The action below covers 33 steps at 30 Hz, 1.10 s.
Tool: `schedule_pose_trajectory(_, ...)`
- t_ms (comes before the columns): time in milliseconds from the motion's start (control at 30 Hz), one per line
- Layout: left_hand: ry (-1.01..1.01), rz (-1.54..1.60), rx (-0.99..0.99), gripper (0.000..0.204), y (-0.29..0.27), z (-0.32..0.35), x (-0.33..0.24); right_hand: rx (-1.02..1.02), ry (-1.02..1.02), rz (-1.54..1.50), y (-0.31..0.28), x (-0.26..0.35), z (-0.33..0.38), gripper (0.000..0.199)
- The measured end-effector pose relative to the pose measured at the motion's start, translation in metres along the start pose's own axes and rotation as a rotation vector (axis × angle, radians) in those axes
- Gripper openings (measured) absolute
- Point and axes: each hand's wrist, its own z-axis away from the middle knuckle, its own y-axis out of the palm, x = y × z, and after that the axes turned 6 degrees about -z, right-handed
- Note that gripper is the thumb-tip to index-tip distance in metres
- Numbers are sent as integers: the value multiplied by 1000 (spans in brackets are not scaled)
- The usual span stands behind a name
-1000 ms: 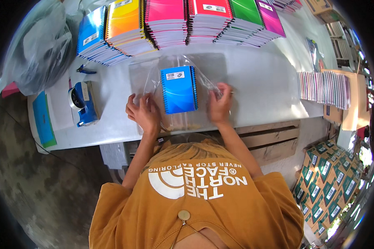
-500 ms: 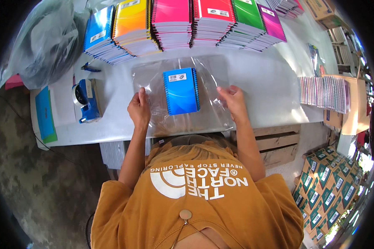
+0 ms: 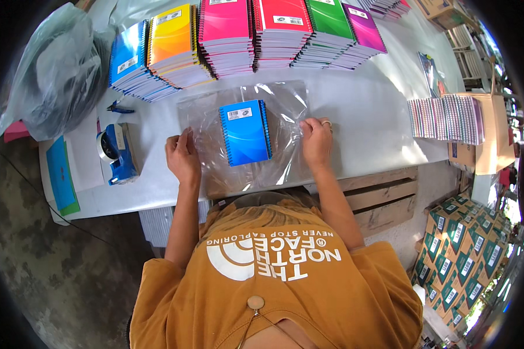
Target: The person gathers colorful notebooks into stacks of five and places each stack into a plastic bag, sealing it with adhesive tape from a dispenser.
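Note:
A blue spiral-bound notebook point(image 3: 244, 136) with a white label near its top lies on a clear plastic sheet point(image 3: 287, 110), which may be a bag. The sheet is creased and shiny and spreads out well past the notebook on every side. My left hand point(image 3: 183, 158) is closed at the sheet's left edge, thumb against the fingers. Opposite it, my right hand point(image 3: 317, 144), with a ring on one finger, pinches the right edge. Neither hand touches the notebook.
Stacks of notebooks in blue, yellow, pink point(image 3: 226, 23), red, green and purple line the back. At left are a blue tape dispenser point(image 3: 121, 156), small pliers point(image 3: 120, 107) and a large plastic bag point(image 3: 58, 75). A row of notebooks point(image 3: 445, 119) stands beside an open carton point(image 3: 495, 131) at right.
Both hands have closed more on the sheet's side edges, the left one's raised thumb now folded in. The whole view has tilted slightly. The notebook stays on the sheet.

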Motion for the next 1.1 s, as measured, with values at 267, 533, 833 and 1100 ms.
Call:
schedule_pose_trajectory(267, -96, 90, 186, 18, -13, -3, -15, -10, -13, 13, -3, 14, -4, 12)
schedule_pose_trajectory(533, -444, 522, 404, 32, -22, -11, -32, 99, 86, -73, 0, 10, -12, 9)
schedule_pose_trajectory(833, -436, 882, 801, 30, -41, -12, -17, 147, 389, -671, -1, 30, -20, 34)
schedule_pose_trajectory(1100, -206, 722, 884, 18, -62, -30, -13, 623, 273, -349, -32, 38, -17, 37)
